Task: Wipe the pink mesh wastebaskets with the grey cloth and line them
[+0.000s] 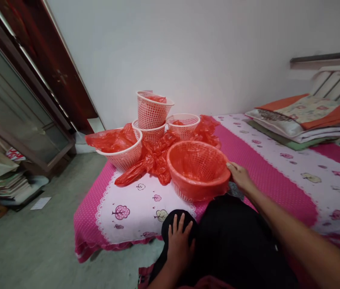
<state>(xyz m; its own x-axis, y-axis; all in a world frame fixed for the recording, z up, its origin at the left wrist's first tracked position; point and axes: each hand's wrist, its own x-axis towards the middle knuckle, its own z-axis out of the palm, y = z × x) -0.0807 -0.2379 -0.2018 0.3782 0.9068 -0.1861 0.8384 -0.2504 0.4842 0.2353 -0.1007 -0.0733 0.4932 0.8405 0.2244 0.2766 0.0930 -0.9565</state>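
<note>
My right hand (239, 175) grips the right rim of a round plastic basket (188, 190), which is lined with a red plastic bag (196, 162) folded over its edge. The basket rests on the bed, close to my knees. Lying flat on my dark-trousered knee, my left hand (179, 237) has its fingers spread and holds nothing. Loose red plastic bags (154, 158) are heaped just behind and left of the lined basket. Another basket (124, 157), pale pink with a red bag inside, stands to the left.
A tall perforated bin (153, 112) sits in a basket (151, 134) near the wall, beside another basket (184, 127). Folded bedding (305, 116) lies on the bed (290, 160) at right. A glass-fronted cabinet (22, 92) and stacked books (10, 186) are at left.
</note>
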